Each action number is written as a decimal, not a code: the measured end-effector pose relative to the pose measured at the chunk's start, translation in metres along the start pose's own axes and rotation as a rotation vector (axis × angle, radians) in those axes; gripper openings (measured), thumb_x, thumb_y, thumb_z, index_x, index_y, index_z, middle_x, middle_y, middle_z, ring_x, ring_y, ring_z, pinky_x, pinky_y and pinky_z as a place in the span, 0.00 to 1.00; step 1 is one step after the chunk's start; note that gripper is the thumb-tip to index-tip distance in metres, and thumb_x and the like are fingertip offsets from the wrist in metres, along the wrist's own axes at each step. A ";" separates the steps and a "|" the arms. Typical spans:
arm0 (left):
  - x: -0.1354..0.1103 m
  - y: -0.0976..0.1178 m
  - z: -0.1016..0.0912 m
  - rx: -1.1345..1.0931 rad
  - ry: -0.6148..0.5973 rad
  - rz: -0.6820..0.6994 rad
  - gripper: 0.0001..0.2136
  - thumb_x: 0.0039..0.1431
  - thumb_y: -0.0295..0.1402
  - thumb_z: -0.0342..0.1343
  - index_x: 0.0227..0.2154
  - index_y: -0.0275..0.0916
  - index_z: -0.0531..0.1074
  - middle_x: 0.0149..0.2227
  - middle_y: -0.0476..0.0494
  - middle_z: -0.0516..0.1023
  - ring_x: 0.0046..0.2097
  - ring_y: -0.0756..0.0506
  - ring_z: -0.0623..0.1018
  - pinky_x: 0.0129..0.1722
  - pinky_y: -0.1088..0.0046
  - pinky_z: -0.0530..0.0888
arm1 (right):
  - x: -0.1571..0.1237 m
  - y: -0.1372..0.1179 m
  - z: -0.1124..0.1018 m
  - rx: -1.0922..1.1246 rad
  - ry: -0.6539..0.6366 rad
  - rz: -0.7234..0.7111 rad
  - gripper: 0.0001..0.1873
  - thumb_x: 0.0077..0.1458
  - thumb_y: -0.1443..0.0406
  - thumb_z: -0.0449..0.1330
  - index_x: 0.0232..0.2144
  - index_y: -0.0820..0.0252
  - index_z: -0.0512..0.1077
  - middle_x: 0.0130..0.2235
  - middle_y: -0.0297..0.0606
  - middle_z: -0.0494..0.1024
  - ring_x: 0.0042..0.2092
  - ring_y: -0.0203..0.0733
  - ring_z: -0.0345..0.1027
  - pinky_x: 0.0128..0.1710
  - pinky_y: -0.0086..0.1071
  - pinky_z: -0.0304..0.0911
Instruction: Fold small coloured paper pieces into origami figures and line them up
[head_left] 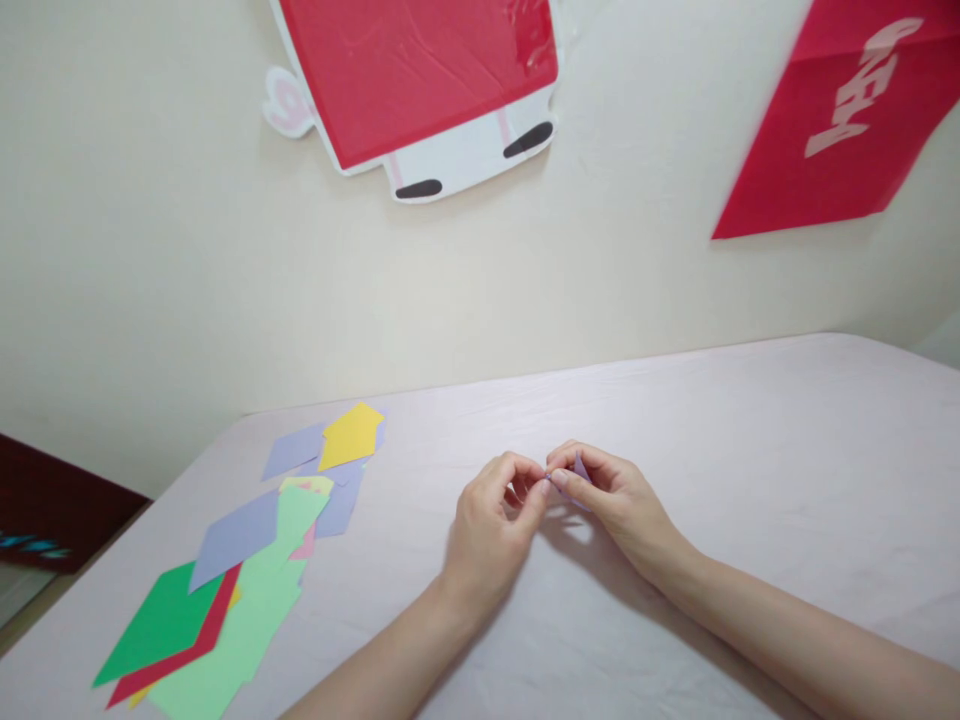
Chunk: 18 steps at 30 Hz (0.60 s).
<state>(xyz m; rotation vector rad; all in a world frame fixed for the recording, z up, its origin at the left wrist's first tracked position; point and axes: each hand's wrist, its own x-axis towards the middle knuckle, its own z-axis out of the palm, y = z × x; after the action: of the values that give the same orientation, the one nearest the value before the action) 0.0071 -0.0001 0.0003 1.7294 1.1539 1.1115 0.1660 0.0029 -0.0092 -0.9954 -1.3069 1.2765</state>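
A small piece of purple paper (582, 468) is pinched between my two hands, just above the pale cloth (675, 440). My left hand (495, 525) has thumb and fingertips closed at its left end. From the other side, my right hand (611, 500) grips the same paper between thumb and fingers, and a pointed corner sticks up past them. The fingertips of both hands nearly meet. Most of the paper is hidden by my fingers, so its folds cannot be made out.
To the left lie loose sheets: a green sheet (161, 620), a red sheet (184, 655), light green paper (255, 610), a purple sheet (236, 535) and a yellow piece (351, 437). Behind the table rises a pale wall (600, 260) with a red poster (840, 120) and a red-and-white cutout (427, 75).
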 end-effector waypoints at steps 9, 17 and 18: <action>-0.004 0.002 0.002 0.124 0.042 0.027 0.06 0.62 0.33 0.54 0.29 0.41 0.73 0.30 0.50 0.75 0.33 0.48 0.72 0.35 0.73 0.65 | 0.000 0.002 0.000 -0.031 -0.009 -0.016 0.10 0.54 0.58 0.63 0.30 0.59 0.72 0.30 0.32 0.70 0.34 0.38 0.61 0.35 0.30 0.57; -0.007 0.001 0.007 -0.015 0.046 -0.070 0.06 0.62 0.33 0.54 0.30 0.40 0.70 0.29 0.52 0.75 0.33 0.49 0.74 0.34 0.75 0.68 | 0.000 0.001 0.003 0.124 -0.033 0.108 0.13 0.52 0.56 0.65 0.30 0.60 0.71 0.29 0.31 0.69 0.32 0.36 0.60 0.32 0.29 0.55; -0.007 0.001 0.007 -0.032 0.048 -0.080 0.06 0.62 0.33 0.53 0.29 0.40 0.69 0.29 0.52 0.74 0.32 0.49 0.73 0.33 0.76 0.68 | 0.000 0.000 0.004 0.129 -0.038 0.119 0.13 0.52 0.56 0.65 0.30 0.60 0.72 0.29 0.31 0.69 0.32 0.36 0.60 0.32 0.29 0.55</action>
<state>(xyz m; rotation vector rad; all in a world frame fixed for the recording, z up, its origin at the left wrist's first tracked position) 0.0129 -0.0075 -0.0027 1.6261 1.2179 1.1217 0.1625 0.0026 -0.0093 -0.9737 -1.1923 1.4576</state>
